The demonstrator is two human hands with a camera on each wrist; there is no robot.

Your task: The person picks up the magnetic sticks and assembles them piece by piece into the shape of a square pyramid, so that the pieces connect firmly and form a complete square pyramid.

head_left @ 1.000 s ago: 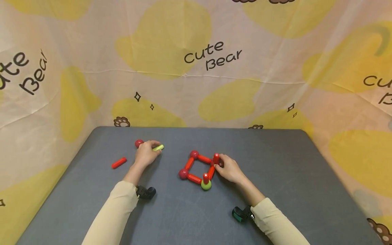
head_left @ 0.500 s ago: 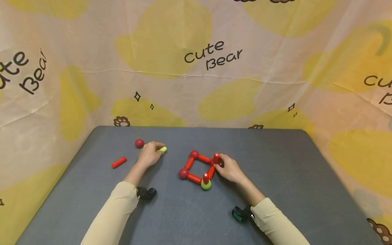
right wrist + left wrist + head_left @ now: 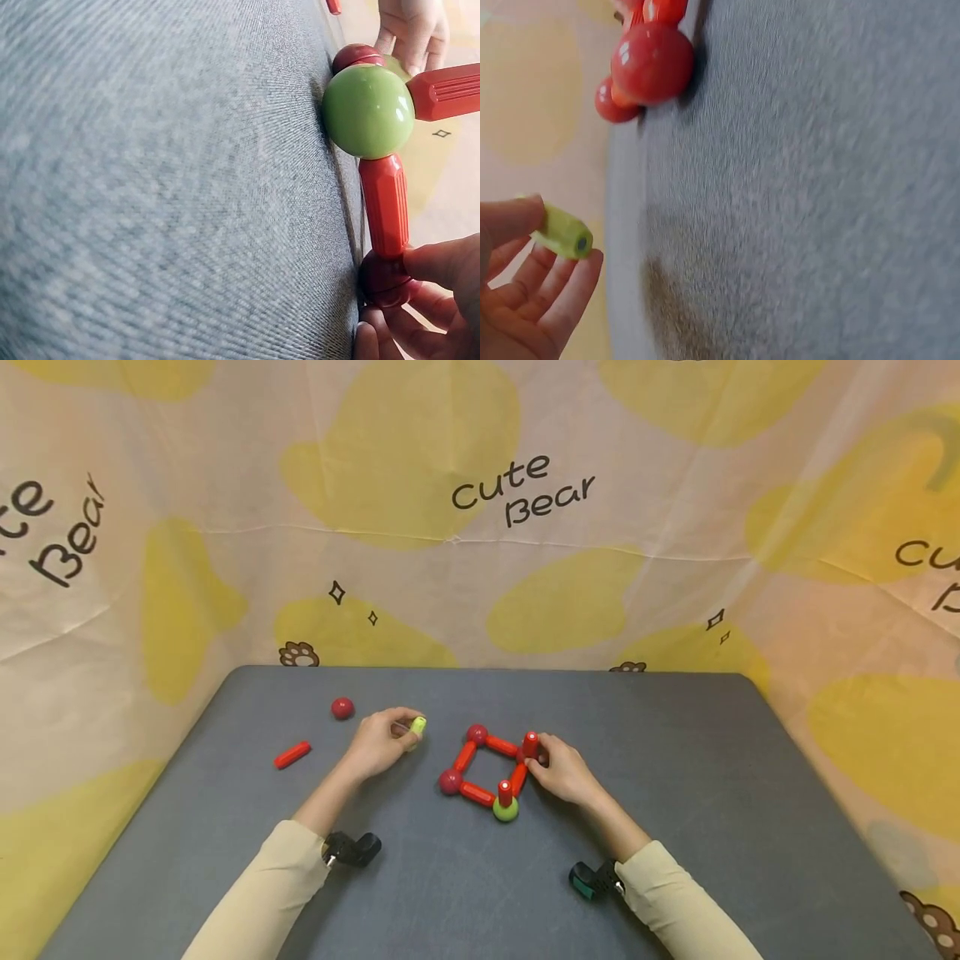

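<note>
A square of red rods and balls (image 3: 486, 767) lies on the grey table (image 3: 675, 793), with a green ball (image 3: 506, 810) at its near corner and a short red rod (image 3: 505, 792) standing on that ball. My right hand (image 3: 558, 770) grips the red ball (image 3: 386, 279) at the right corner, where another red rod (image 3: 530, 744) stands upright. My left hand (image 3: 384, 742) pinches a lime-green rod (image 3: 417, 726) just left of the square; the same rod (image 3: 564, 234) shows between thumb and fingers in the left wrist view.
A loose red ball (image 3: 342, 708) and a loose red rod (image 3: 292, 755) lie on the table at the left. Patterned cloth walls (image 3: 480, 527) stand close behind and beside the table.
My left hand has carried the lime-green rod to the right, away from the loose red ball and toward the square. My right hand has stayed at the square's right corner.
</note>
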